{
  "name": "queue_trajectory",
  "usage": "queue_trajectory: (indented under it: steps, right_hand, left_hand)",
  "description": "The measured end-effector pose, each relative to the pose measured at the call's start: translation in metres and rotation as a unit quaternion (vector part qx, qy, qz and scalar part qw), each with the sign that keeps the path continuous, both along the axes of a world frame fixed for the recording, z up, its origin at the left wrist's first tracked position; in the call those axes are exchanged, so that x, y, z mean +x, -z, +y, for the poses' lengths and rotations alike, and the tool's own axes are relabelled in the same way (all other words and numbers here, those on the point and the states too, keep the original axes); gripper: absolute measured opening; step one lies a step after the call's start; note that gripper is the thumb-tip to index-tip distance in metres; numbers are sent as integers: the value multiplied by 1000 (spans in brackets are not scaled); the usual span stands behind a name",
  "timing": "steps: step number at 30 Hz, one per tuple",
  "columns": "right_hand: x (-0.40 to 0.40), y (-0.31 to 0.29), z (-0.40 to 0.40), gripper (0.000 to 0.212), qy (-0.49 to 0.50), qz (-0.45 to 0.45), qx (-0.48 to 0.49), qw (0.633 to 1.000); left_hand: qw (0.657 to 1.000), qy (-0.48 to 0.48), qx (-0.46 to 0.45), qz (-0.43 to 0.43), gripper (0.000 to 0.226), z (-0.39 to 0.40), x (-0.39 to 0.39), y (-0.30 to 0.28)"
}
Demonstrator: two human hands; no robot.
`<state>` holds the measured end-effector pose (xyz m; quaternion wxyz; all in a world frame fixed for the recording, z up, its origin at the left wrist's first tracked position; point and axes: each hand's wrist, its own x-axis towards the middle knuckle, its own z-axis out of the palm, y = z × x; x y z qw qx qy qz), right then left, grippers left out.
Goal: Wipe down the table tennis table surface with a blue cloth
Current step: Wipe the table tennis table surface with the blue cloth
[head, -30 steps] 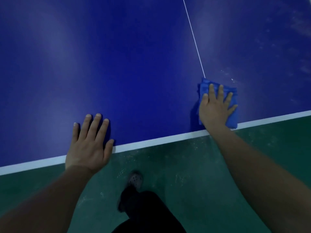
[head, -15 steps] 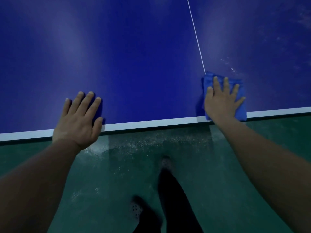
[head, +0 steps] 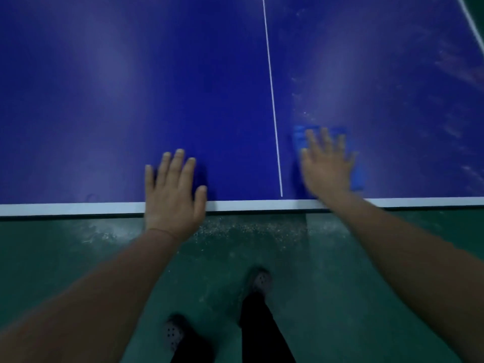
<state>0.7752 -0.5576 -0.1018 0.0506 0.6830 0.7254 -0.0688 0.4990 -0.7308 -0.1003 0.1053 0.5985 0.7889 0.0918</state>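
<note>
Seen from above, a person leans over the near edge of a blue table tennis table (head: 104, 100). The left hand (head: 174, 191) lies flat with fingers spread, braced across the white edge stripe (head: 65, 208). The right hand (head: 327, 163), also flat and fingers spread, presses a folded blue cloth (head: 358, 176) onto the surface just right of the white centre line (head: 272, 100), close to the edge. The right hand is blurred, so its exact contact is hard to judge. Pale dust streaks (head: 450, 66) cover the far right area. One risk is that the cloth, held only by flat pressure, could bunch or slip off the edge. Loosened dust could also fall onto the green floor (head: 78, 258), beside the shoes (head: 259, 281).
</note>
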Motion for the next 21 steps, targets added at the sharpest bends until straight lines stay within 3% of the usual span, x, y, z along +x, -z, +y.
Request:
queue_trajectory:
  steps: [3, 6, 8, 10, 12, 14, 16, 18, 21]
  right_hand:
    - [81, -9, 27, 57, 196, 27, -22, 980]
    - [67, -7, 24, 58, 262, 40, -13, 964]
    - [16, -5, 8, 58, 193, 38, -3, 981]
    - [-40, -1, -27, 58, 11, 35, -7, 999]
    - [-67, -2, -64, 57, -180, 51, -46, 981]
    - [-36, 3, -57, 56, -225, 59, -36, 972]
    - [30, 9, -25, 56, -139, 32, 18, 990]
    - [107, 7, 16, 55, 13, -8, 7, 1000]
    - [162, -7, 51, 58, 226, 38, -10, 973]
  left_hand:
    - [1000, 30, -10, -1, 72, 26, 51, 6]
    - [996, 52, -45, 53, 73, 34, 61, 14]
    - [996, 49, -47, 64, 72, 35, 60, 16]
    - [996, 43, -34, 66, 71, 36, 65, 16]
    - [997, 36, -24, 71, 71, 36, 68, 16]
    - [996, 34, -29, 73, 70, 35, 69, 16]
    - [996, 33, -39, 77, 70, 36, 69, 14]
    - [995, 34, -47, 81, 70, 37, 71, 13]
    - [995, 32, -52, 84, 69, 37, 71, 13]
